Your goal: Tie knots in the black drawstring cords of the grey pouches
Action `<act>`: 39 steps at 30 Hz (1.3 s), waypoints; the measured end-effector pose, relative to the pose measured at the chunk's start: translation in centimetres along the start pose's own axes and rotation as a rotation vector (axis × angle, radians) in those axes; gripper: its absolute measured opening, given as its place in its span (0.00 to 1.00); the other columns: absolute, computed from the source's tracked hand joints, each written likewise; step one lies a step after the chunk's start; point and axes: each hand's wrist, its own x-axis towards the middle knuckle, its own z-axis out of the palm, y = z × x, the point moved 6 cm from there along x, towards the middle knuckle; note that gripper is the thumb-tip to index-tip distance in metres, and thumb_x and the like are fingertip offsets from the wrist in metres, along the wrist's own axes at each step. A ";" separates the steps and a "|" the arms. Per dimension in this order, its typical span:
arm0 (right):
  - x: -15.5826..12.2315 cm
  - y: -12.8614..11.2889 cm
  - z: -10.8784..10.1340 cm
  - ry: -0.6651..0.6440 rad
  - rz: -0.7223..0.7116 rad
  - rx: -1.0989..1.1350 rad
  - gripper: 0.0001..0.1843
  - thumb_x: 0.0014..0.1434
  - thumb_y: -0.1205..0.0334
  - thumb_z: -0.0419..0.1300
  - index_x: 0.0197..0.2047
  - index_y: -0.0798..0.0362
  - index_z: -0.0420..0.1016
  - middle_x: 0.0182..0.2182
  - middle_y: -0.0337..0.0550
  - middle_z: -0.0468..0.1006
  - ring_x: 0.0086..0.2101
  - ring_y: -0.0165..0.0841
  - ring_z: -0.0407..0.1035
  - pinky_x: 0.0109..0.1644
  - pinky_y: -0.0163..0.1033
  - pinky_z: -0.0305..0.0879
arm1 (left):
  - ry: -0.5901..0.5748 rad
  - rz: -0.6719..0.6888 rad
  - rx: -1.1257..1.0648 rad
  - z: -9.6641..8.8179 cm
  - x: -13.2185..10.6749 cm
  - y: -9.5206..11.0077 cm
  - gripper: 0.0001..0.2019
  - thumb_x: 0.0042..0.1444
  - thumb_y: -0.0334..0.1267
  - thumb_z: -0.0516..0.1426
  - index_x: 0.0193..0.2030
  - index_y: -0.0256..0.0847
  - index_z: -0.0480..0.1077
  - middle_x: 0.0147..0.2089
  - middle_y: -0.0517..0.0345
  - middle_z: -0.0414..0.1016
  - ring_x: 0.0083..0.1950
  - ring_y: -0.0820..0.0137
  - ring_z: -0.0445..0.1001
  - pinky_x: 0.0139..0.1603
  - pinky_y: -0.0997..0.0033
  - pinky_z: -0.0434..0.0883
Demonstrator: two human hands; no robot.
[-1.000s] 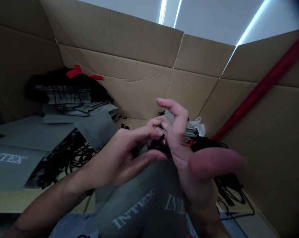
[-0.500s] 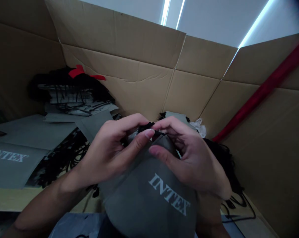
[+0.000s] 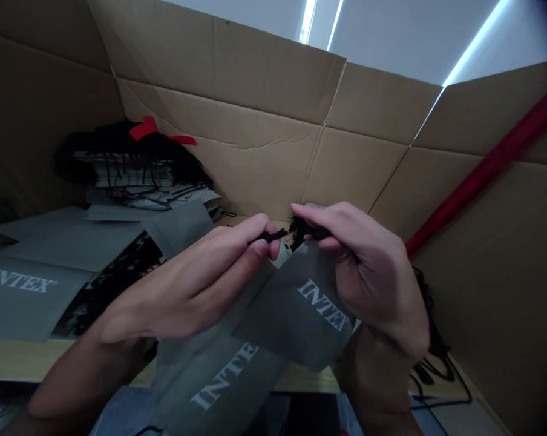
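A person's two bare hands are raised in front of the chest, near each other but apart, over a pale wooden tabletop (image 3: 10, 360). The left hand (image 3: 187, 284) has its thumb and forefinger pinched together on a short, thin black cord end (image 3: 273, 235), whose tip points toward the other hand. The right hand (image 3: 377, 278) has its thumb and forefinger drawn close on a dark black fitting (image 3: 317, 232), its exact shape hidden by the fingers; the other fingers curl in toward the palm.

Below the right hand's fingers hangs a flat grey fabric pouch (image 3: 285, 315) with white letters reading INTEX, tilted, its top edge near the pinch. A second grey fabric piece (image 3: 178, 375), partly covered by the first and printed with the same word in part, hangs lower, under the left hand; whether those fingers hold it cannot be told.

On the left of the tabletop, flat grey printed sheets (image 3: 37, 303) lie beside a tangle of black cords (image 3: 105, 284). Behind them stands a stacked pile of grey pieces and black cords (image 3: 128, 169), with a bright red strip (image 3: 144, 128) on top. More loose black cord (image 3: 448, 369) lies at the right. Tall brown cardboard panels (image 3: 264, 79) form the back wall, and a long dark red bar (image 3: 477, 181) slants across the right side
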 end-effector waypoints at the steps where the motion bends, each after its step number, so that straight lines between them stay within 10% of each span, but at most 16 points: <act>1: -0.2 0.1 -0.1 0.006 0.010 0.022 0.22 0.84 0.68 0.60 0.72 0.42 0.88 0.58 0.46 0.91 0.53 0.39 0.87 0.56 0.43 0.87 | -0.010 0.033 -0.001 0.0 0.1 0.0 0.14 0.88 0.37 0.51 0.50 0.42 0.75 0.45 0.59 0.82 0.42 0.69 0.79 0.45 0.71 0.76; 9: -1.2 1.0 -1.0 0.130 0.109 0.212 0.17 0.72 0.59 0.81 0.59 0.33 0.88 0.50 0.40 0.92 0.44 0.45 0.90 0.47 0.47 0.86 | 0.064 -0.036 -0.040 -0.8 0.6 -1.1 0.10 0.85 0.42 0.58 0.63 0.40 0.75 0.40 0.63 0.78 0.33 0.73 0.70 0.33 0.76 0.69; 20: 0.5 -0.5 -0.1 0.240 -0.280 0.103 0.12 0.71 0.75 0.75 0.49 0.46 0.89 0.43 0.42 0.90 0.44 0.41 0.86 0.47 0.45 0.86 | 0.098 -0.380 -0.489 0.0 0.4 -2.6 0.15 0.77 0.52 0.69 0.44 0.43 0.84 0.31 0.64 0.73 0.27 0.77 0.64 0.23 0.85 0.62; 39: 0.2 -0.1 0.0 0.196 -0.113 0.125 0.11 0.71 0.68 0.78 0.52 0.45 0.86 0.46 0.45 0.89 0.44 0.42 0.84 0.49 0.48 0.82 | 0.046 -0.437 -0.646 0.6 0.5 -3.7 0.22 0.70 0.61 0.75 0.44 0.43 0.84 0.30 0.60 0.76 0.24 0.74 0.69 0.20 0.81 0.66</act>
